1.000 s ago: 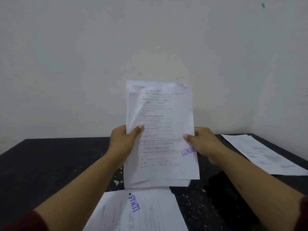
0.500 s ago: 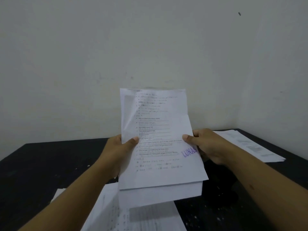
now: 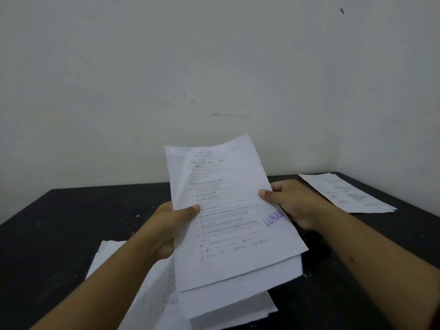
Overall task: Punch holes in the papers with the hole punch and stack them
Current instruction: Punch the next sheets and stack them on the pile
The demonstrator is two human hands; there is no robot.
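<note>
I hold a bundle of printed papers [image 3: 228, 234] above the black table, tilted back toward me. Its top sheet carries lines of text and a purple "LUNAS" stamp near the right edge. My left hand [image 3: 171, 225] grips the bundle's left edge with the thumb on top. On the right edge my right hand [image 3: 292, 203] pinches it the same way. More loose sheets [image 3: 147, 294] lie flat on the table under the bundle. A dark shape [image 3: 314, 248] sits below my right hand; I cannot tell whether it is the hole punch.
The black table [image 3: 71, 222] is speckled with pale flecks and meets a plain white wall. A separate printed sheet [image 3: 345, 194] lies at the far right corner of the table.
The bundle has dropped lower and tipped flatter toward the table, its top leaning right. Both hands came down with it, still gripping its edges.
</note>
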